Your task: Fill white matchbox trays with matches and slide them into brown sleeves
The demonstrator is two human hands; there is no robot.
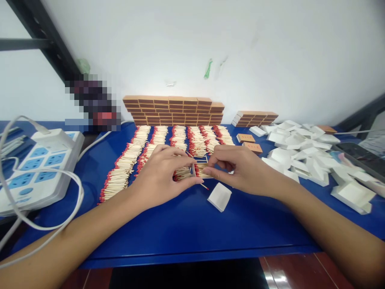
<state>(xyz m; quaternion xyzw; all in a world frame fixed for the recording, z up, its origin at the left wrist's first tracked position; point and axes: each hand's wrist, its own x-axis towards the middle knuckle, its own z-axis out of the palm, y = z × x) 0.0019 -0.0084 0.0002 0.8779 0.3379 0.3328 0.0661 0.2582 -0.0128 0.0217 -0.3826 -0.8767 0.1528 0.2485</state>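
Observation:
My left hand (167,168) is closed, thumb and fingers pinching the end of a small white matchbox tray (194,170). Red-tipped matches (199,169) lie at the tray, heads towards my left hand. From the other side my right hand (233,164) pinches the pale ends of these matches; its fingers partly hide the tray. A single loose match (205,186) sits just below my left thumb. Nearer to me, an unfilled white tray (220,196) rests on the blue table (186,228). Long rows of matches (123,164) stretch out behind and left of my hands.
Brown matchboxes (174,110) are stacked along the wall, with a smaller stack (255,117) to the right. Two orange matchboxes (252,147) lie before it. White trays (300,148) are heaped right, near a dark phone (361,156). A power strip (45,164) with cables stands left.

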